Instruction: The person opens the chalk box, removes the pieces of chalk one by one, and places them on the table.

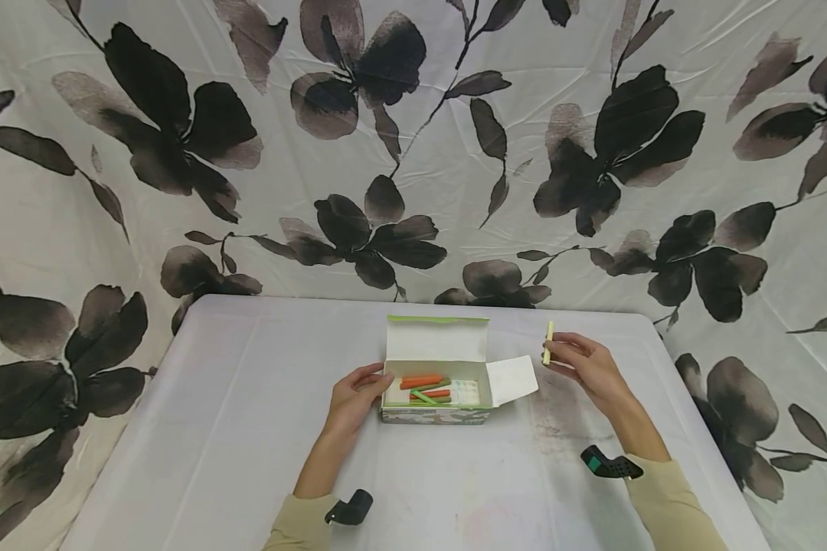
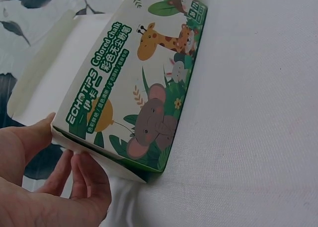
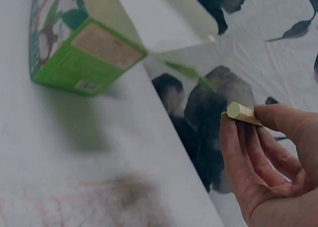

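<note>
- Behind everything hangs a pale cloth (image 1: 455, 157) printed with dark flowers and leaves, filling the upper half of the head view.
- The white worktop (image 1: 248, 436) spans the lower half, with brownish smudges (image 1: 558, 428) right of centre.
- An open box (image 1: 434, 415) stands on the worktop just below the frame's centre, its white-lined lid (image 1: 437, 339) raised at the back and a white side flap (image 1: 513, 380) sticking out right.
- In the left wrist view the box front reads "ECHOTIPS" and "Colored chalk" on green, with Chinese characters beside and below; a giraffe, an elephant and other animals are drawn around them. The small label at its upper right is hard to read.
- In the right wrist view, the green box end bears a beige panel and a small white label, both too blurred to read.
- Orange and green chalks (image 1: 420, 380) lie in the left part of the box.
- The left hand (image 1: 354, 394) grips the box's left end, thumb at the rim.
- The right hand (image 1: 586, 361), right of the box and apart from it, pinches a pale yellow chalk stick (image 1: 548, 342), roughly upright in the head view.
</note>
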Demonstrator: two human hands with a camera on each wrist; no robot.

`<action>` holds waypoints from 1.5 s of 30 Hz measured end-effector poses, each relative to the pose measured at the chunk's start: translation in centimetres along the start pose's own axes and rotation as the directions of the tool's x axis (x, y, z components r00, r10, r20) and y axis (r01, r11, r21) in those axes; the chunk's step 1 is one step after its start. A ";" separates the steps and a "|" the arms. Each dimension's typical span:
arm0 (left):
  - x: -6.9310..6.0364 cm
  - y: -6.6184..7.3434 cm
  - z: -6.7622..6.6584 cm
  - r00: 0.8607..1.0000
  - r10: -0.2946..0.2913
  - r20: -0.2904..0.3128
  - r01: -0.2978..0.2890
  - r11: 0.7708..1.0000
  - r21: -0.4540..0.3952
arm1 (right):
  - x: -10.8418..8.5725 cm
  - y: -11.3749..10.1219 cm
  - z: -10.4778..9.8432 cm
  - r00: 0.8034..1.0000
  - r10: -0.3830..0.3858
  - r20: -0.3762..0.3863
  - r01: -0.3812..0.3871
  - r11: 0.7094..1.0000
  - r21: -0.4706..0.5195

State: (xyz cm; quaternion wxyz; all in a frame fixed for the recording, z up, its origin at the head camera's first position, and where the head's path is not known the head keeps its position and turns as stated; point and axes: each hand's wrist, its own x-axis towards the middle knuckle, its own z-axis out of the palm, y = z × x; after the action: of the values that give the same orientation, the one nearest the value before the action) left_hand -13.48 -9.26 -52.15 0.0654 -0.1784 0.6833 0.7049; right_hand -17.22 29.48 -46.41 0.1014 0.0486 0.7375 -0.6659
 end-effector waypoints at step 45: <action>-0.2 0.0 -0.2 1.000 -0.006 0.009 0.006 1.000 -0.027 | -0.3 2.3 1.3 0.978 -0.126 -0.169 0.010 0.828 -0.560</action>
State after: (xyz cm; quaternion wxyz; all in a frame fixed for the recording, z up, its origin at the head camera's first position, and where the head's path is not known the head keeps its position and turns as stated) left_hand -13.29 -9.41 -52.10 0.0681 -0.1783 0.6729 0.7147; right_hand -16.36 28.42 -48.73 0.0133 0.0570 0.9069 -0.4174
